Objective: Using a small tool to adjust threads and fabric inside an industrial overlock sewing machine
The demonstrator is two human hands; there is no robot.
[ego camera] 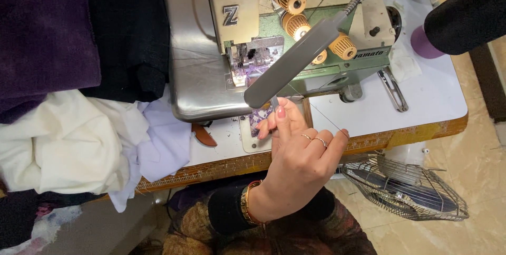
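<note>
Nearest the camera, one hand [298, 152] rises from a dark sleeve with a gold bracelet [245, 202] at the wrist and rings on two fingers. Which hand it is cannot be told with certainty; it reads as the right. Its thumb and forefinger are pinched on small metal tweezers [274, 101], while the other fingers curl loosely, and a thin thread [321, 115] runs slanting just beside the fingertips, from the machine toward the little finger. The tweezers point up at the underside of a grey lamp bar [295, 60] on a flexible neck. Just behind stands a green and cream overlock sewing machine [295, 28] with yellow tension knobs, on a white desk [432, 94]. A purple patterned fabric scrap [261, 118] lies just left of the fingers. White cloth [68, 144] is heaped at the left, and a wire fan [403, 186] sits on the floor.
</note>
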